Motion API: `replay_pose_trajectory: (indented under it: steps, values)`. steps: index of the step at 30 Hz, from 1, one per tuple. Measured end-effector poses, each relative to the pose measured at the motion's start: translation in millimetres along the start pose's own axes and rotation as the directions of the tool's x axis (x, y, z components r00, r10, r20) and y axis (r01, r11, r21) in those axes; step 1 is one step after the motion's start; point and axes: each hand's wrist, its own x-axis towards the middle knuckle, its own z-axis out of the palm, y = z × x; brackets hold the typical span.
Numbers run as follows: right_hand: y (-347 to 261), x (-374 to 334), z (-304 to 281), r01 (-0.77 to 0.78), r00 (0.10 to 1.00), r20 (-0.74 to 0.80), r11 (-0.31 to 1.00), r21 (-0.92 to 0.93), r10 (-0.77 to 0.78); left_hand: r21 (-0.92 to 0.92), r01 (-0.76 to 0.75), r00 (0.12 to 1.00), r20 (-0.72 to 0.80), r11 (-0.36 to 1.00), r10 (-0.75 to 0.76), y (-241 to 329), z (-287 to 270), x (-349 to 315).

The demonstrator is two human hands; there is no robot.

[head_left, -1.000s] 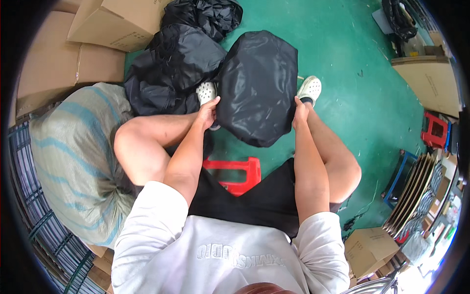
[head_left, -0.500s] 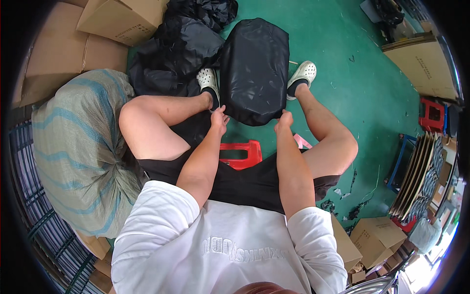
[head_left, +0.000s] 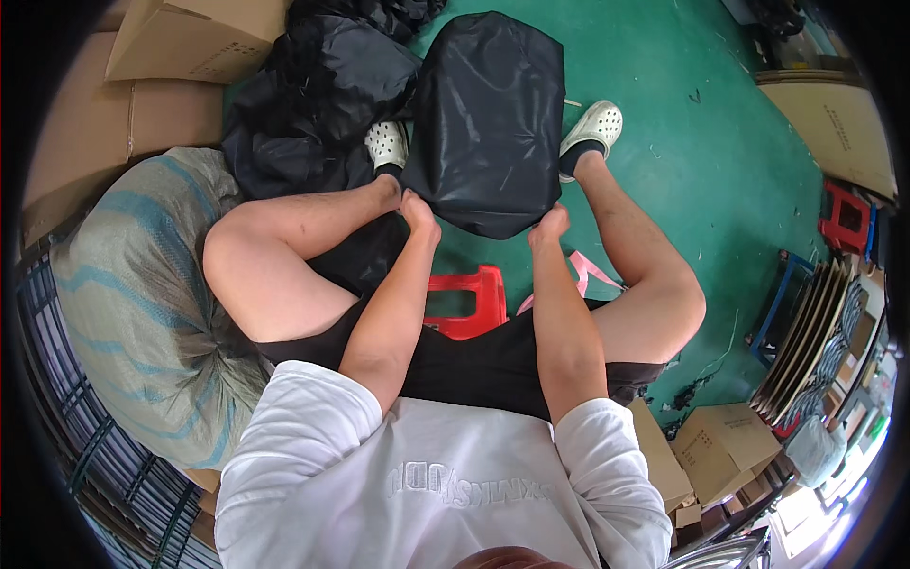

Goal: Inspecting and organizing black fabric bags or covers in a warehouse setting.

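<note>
A boxy bundle (head_left: 488,123) wrapped in smooth black plastic sheeting sits between my feet. Its near end faces me, with the lower edge pulled taut. At the near left corner, my left hand (head_left: 419,213) is closed on the black plastic. My right hand (head_left: 549,226) pinches the same wrapping at the near right corner. The fingertips of both hands are partly hidden. Beneath me, between my thighs, part of a red plastic stool (head_left: 488,302) shows.
Loose black plastic sheeting (head_left: 322,95) lies left of the bundle. A large woven sack (head_left: 142,303) with blue stripes bulges by my left leg, with cardboard boxes (head_left: 194,43) behind it. A pink ribbon (head_left: 590,270) lies by my right thigh. Stacked boards (head_left: 810,332) stand at the right.
The bundle's near end now looks wider and squarer. My left hand has shifted outward to the left along its edge, while my right hand keeps its grip. The whole view has shifted slightly.
</note>
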Motion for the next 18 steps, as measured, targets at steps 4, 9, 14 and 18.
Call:
replay_pose_trajectory:
  steps: [4,9,14,18]
  values:
    - [-12.6,-8.6,10.1,-0.168,0.986,-0.017,0.983,-0.073,0.167,0.071,-0.256,0.967,0.036,0.964,0.254,24.4,13.4,5.4]
    - [-35.0,-37.0,33.5,-0.064,0.998,-0.007,0.977,0.201,0.067,0.125,-0.206,0.979,0.028,0.970,0.204,23.3,7.8,6.2]
    - [-29.6,-16.8,11.4,0.113,0.993,0.016,0.941,-0.319,-0.114,0.452,-0.082,0.994,-0.022,0.888,0.103,-4.8,-13.3,-1.0]
    - [-34.0,-23.2,23.9,0.085,0.996,0.028,0.957,-0.279,-0.080,0.300,-0.099,0.980,-0.133,0.949,0.145,1.7,-14.8,24.7]
